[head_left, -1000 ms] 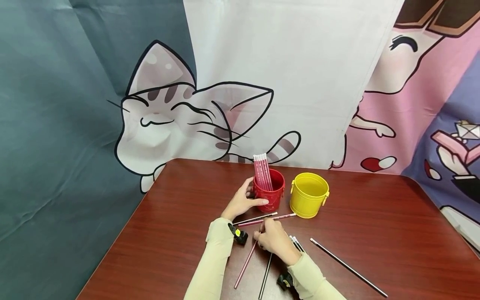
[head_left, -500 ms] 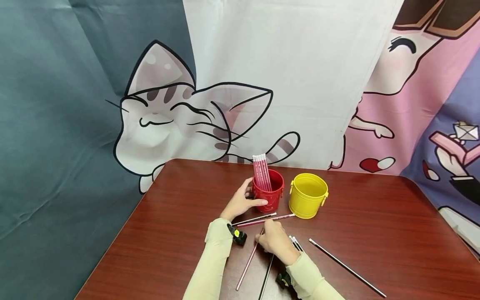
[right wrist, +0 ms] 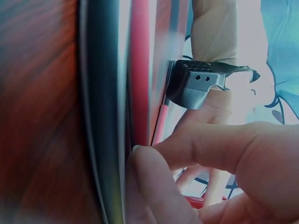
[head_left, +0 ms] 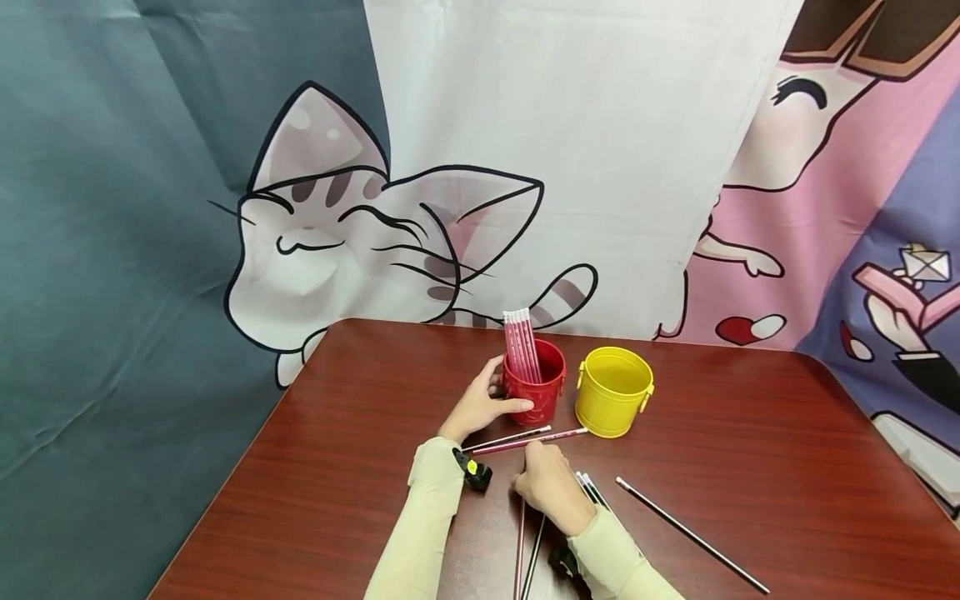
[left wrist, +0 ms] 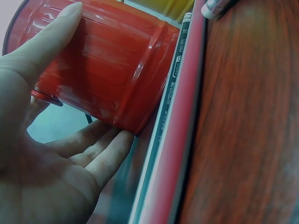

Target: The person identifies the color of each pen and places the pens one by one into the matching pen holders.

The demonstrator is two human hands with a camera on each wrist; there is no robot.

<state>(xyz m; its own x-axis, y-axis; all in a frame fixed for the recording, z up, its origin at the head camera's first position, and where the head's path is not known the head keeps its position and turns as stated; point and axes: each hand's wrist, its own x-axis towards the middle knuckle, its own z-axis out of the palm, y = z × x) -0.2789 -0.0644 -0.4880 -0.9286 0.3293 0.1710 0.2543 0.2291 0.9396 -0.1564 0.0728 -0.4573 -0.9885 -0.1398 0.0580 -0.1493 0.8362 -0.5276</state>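
Our right hand (head_left: 546, 483) pinched a pink pencil (head_left: 519, 546) at its far end, its length running back toward us along the desk (head_left: 787, 433), beside a black pencil (head_left: 534, 550). Our left hand (head_left: 480, 404) wrapped the red bucket (head_left: 543, 396) just ahead, pink pencils upright inside. The yellow bucket (head_left: 613, 392) stood to its right.

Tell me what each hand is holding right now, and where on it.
Left hand grips the red bucket around its side wall. Right hand pinches a pink pencil near its upper end.
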